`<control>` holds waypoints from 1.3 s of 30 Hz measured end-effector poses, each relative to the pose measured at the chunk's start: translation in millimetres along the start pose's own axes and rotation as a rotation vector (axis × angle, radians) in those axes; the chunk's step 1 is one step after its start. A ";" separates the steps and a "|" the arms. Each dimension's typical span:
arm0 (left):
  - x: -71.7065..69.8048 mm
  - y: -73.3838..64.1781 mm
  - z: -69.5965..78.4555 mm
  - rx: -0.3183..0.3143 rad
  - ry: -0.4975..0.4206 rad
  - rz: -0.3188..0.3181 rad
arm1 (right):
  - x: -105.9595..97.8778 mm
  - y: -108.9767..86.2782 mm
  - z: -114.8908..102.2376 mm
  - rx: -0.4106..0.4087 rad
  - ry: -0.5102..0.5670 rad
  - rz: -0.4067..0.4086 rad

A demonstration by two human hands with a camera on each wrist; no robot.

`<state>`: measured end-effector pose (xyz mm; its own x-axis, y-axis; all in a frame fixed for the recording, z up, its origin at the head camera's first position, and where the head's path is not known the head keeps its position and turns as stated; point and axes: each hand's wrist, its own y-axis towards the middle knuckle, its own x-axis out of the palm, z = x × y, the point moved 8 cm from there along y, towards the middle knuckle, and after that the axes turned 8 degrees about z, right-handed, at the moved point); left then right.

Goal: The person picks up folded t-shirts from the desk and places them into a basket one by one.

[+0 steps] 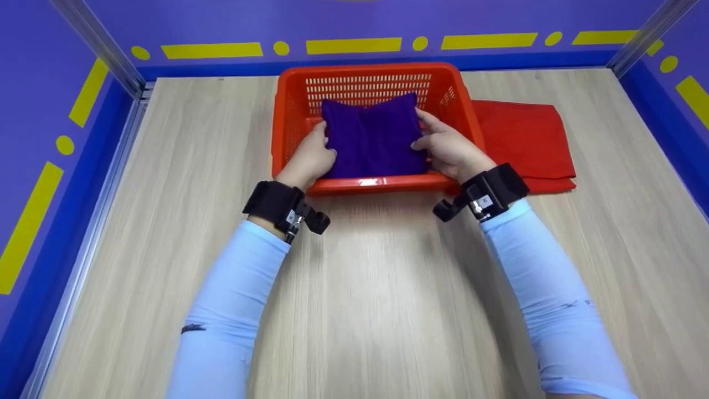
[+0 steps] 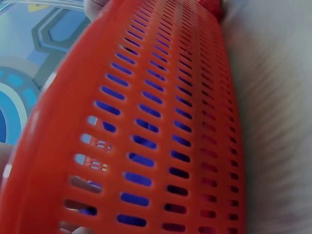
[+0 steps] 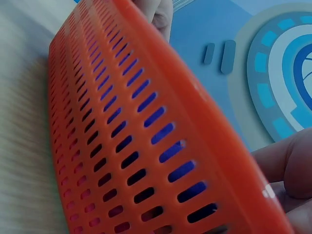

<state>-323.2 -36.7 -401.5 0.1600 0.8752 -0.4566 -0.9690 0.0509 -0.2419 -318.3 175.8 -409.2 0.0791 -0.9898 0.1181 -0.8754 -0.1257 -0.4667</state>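
Observation:
A folded purple cloth is inside the red plastic basket, its two upper corners standing up. My left hand reaches over the front rim and grips the cloth's left edge, thumb on the near face. On the opposite side my right hand pinches the right edge between thumb and fingers. Both wrist views are mostly filled by the slotted basket wall, with purple showing through the slots. At the right wrist view's lower right, some of the right fingers show beyond the rim.
A folded red cloth lies on the wooden table, right of the basket and close against it. Blue and purple panels with yellow marks enclose the table at the back and sides.

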 end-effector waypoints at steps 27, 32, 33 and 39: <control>8.5 -0.4 -0.1 0.084 0.392 -0.079 | -4.7 0.3 3.3 -0.025 -0.419 0.148; 6.5 0.6 0.4 0.094 0.351 -0.045 | -2.5 0.8 3.7 -0.026 -0.484 0.139; 5.3 1.1 1.4 0.105 0.338 -0.025 | -2.4 0.9 3.7 -0.026 -0.486 0.137; -11.5 -0.5 15.7 0.266 0.278 0.224 | -2.5 2.8 3.4 -0.055 -0.526 0.131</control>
<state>-327.5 -39.2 -382.7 -0.0505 0.7180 -0.6942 -0.9944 0.0281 0.1015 -319.4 177.8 -413.8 0.1831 -0.8982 -0.3996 -0.9165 -0.0088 -0.4000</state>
